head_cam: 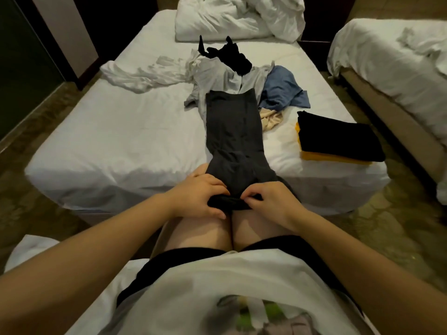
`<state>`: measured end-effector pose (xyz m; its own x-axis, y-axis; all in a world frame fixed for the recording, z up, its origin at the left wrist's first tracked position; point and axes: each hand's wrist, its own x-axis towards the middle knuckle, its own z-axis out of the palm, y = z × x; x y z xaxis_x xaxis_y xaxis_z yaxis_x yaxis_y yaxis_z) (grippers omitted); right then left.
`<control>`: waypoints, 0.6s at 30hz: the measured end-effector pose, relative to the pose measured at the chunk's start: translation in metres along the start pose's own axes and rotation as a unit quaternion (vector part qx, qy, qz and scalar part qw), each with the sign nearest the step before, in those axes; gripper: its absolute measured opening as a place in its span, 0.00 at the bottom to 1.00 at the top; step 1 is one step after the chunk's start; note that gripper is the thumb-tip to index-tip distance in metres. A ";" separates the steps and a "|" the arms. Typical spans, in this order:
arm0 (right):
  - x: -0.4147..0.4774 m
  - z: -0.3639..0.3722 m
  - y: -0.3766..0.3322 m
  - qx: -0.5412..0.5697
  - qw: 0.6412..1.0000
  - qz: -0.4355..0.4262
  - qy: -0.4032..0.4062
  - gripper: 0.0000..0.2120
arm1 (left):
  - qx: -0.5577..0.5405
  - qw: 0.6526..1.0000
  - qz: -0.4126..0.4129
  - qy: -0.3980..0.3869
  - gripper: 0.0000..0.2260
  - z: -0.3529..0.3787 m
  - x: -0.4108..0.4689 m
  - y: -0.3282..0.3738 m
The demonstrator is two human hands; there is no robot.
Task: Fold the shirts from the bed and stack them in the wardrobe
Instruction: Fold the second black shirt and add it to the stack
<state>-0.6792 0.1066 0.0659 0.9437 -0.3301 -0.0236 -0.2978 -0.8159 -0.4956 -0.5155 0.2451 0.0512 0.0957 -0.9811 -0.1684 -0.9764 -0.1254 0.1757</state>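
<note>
A dark grey shirt [232, 131], folded into a long narrow strip, runs from the bed [121, 141] down onto my knees. My left hand [200, 194] and my right hand [271, 199] both pinch its bunched near end over my knees. Further up the bed lie unfolded clothes: a light grey shirt [217, 76], a black garment [229, 56], a blue shirt [280, 90], a white shirt [145, 73] and a beige piece [271, 118]. A folded black shirt [338, 139] sits on a folded yellow one [331, 157] at the bed's right corner.
A crumpled white duvet [237, 18] is heaped at the head of the bed. A second bed [391, 68] stands to the right across a narrow strip of floor. A dark cabinet or door [72, 32] is at the upper left.
</note>
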 end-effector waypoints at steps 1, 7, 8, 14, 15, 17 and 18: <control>-0.001 0.000 0.001 0.026 1.000 0.012 0.011 0.09 | 0.007 1.000 0.005 0.006 0.28 0.001 0.000 0.000; -0.013 0.001 0.005 0.045 0.999 0.017 -0.010 0.21 | -0.076 0.993 -0.011 0.089 0.23 0.003 0.000 -0.007; -0.015 0.002 0.007 0.016 1.000 0.009 -0.009 0.23 | -0.096 0.991 -0.027 0.090 0.22 0.000 -0.002 -0.007; -0.015 -0.005 0.027 0.099 0.984 0.099 0.112 0.17 | -0.100 0.990 -0.044 0.090 0.27 -0.017 -0.017 -0.015; -0.017 -0.008 0.028 0.104 0.983 0.082 0.125 0.18 | -0.098 0.990 -0.035 0.098 0.26 -0.020 -0.020 -0.015; -0.022 -0.015 0.024 0.101 0.980 0.029 0.168 0.17 | -0.093 0.990 -0.013 0.109 0.23 -0.027 -0.024 -0.010; -0.025 -0.018 0.021 0.101 0.979 0.010 0.179 0.16 | -0.094 0.989 -0.007 0.115 0.21 -0.030 -0.027 -0.007</control>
<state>-0.7121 0.0890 0.0719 0.8160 -0.5195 0.2535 -0.2464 -0.7093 -0.6605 -0.5050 0.2679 0.0838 0.1719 -0.9839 0.0491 -0.9236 -0.1436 0.3554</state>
